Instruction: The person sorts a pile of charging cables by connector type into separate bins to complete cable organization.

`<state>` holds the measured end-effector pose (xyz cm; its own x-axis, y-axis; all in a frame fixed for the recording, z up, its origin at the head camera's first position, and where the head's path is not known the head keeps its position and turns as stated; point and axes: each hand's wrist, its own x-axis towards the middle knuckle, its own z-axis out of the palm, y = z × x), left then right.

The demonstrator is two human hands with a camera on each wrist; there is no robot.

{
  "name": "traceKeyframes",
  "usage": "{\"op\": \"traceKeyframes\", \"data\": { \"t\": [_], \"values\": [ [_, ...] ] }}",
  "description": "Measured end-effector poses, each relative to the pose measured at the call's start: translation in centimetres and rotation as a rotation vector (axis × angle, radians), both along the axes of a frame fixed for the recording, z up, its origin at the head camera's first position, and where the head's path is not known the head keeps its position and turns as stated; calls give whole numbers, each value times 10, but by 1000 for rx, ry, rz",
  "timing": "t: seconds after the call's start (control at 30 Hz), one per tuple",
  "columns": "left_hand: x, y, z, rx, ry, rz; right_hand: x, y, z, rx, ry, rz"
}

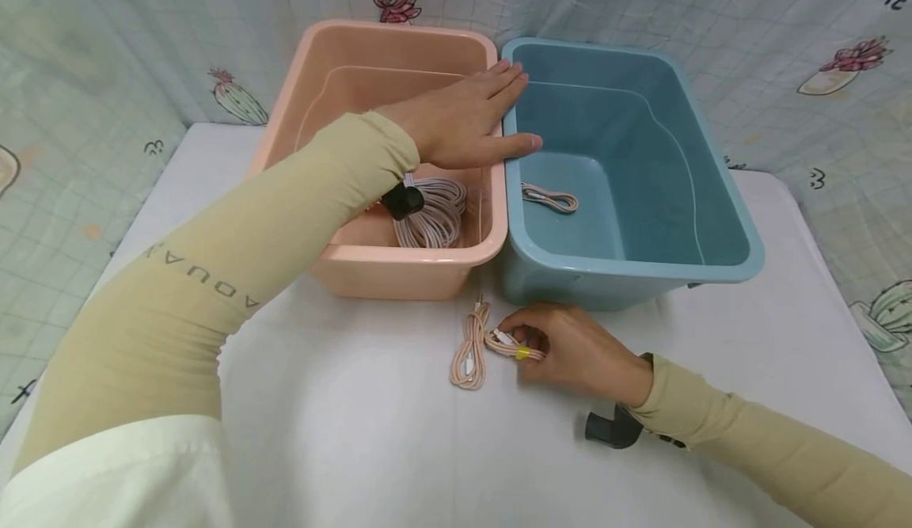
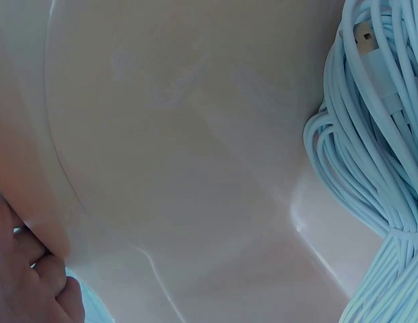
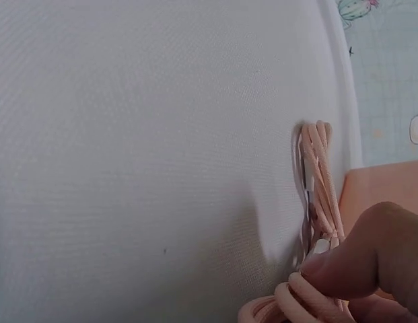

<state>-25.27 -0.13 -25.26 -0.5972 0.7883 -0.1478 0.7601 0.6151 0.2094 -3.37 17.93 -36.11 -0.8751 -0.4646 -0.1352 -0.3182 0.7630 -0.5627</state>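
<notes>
My right hand pinches a small coiled pink charging cable with a yellow tie, low over the white tabletop. Just left of it lies another looped pink cable; the right wrist view shows this looped cable beyond the thumb. Fingers extended, my left hand rests across the adjoining rims of the pink bin and the blue bin. A thick pale cable coil lies in the pink bin, its USB plug visible in the left wrist view. One thin cable bundle is in the blue bin.
Both bins stand side by side at the back of the white-covered table. Behind them hangs a patterned curtain. Dark wrist camera mounts show at the left and right wrists.
</notes>
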Motion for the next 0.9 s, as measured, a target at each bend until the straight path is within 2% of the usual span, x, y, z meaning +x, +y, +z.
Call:
{"op": "traceKeyframes", "data": {
  "t": [0.37, 0.57, 0.9],
  "values": [
    [2, -1, 0, 8, 9, -8, 3, 6, 12, 17, 45, 4],
    [2, 0, 0, 13, 10, -6, 7, 9, 27, 5, 63, 0],
    [2, -2, 2, 9, 24, -21, 13, 12, 52, -73, 159, 71]
  ]
}}
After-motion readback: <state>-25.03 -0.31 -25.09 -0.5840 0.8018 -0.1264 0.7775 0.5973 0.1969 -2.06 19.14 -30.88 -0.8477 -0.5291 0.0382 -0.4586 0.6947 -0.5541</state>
